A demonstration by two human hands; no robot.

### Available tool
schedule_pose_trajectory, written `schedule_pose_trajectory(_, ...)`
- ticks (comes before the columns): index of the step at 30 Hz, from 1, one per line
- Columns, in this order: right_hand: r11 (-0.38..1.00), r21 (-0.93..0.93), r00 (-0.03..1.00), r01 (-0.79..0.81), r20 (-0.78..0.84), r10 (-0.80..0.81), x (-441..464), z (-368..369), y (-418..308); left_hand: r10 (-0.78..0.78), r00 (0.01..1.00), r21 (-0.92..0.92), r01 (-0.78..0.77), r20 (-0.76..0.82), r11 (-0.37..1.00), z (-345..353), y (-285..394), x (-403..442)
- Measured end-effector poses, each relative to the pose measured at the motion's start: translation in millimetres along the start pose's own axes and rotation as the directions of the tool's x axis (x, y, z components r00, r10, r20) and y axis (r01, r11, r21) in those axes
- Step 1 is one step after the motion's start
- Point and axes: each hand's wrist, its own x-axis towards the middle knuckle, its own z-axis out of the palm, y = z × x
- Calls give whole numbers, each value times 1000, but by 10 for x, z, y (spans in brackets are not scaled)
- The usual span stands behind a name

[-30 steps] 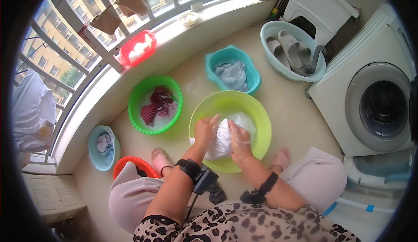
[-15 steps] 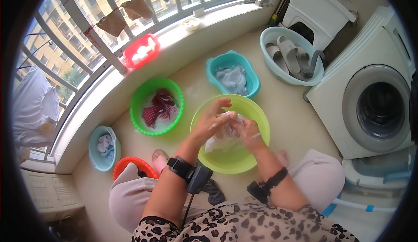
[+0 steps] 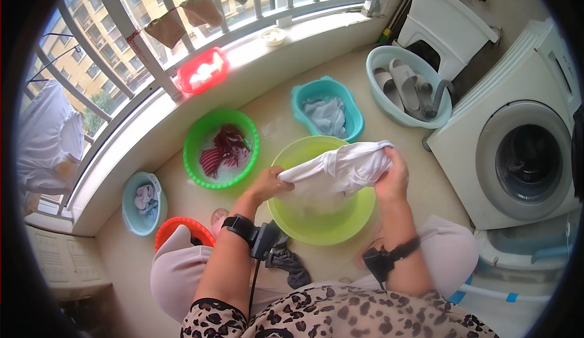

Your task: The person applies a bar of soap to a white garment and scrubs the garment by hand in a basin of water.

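A wet white garment [image 3: 340, 169] is stretched between my two hands above the yellow-green basin [image 3: 322, 231]. Its exact kind is hard to make out. My left hand [image 3: 272, 183] pinches one end at the basin's left rim. At the right, my right hand [image 3: 392, 177] is closed round the other, bunched end. Cloudy water shows in the basin beneath the cloth.
Around me stand a green basin [image 3: 255, 132] with red striped cloth in suds, a teal basin [image 3: 359, 119] with pale cloth, a small blue basin [image 3: 129, 216], a red basin [image 3: 182, 221] and a tub of slippers [image 3: 404, 85]. A washing machine [image 3: 486, 174] is at right.
My hands were together, rubbing or gathering the white cloth over the basin. They have moved apart, and the garment is now lifted and pulled out wide between them.
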Motion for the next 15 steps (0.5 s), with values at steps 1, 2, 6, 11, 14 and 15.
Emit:
schedule_pose_trajectory(1, 964, -265, 1000, 9, 10, -6, 26, -77, 71, -6, 1000, -79, 4, -18, 997, -26, 121, -70)
schedule_pose_trajectory(2, 860, -510, 1000, 18, 19, -10, 70, -162, 160, -13, 999, -157, 8, -33, 988, -44, 246, -135)
schedule_pose_trajectory(6, 223, -756, 775, 615, 528, -348, -17, -74, 608, 166, 983, -86, -159, 77, 983, 95, 769, -202)
schedule_pose_trajectory(11, 756, -582, 869, 299, 493, 35, -188, 111, 403, 329, 933, -158, -307, 147, 939, 213, 1016, -240)
schedule_pose_trajectory(14, 957, -289, 893, 10, 433, 122, -220, 144, 335, 233, 934, 59, -258, 269, 964, 120, 962, -244)
schedule_pose_trajectory(15, 979, -201, 896, -16, 431, 103, -233, 173, 289, 328, 920, 174, -367, 216, 914, 130, 829, -224)
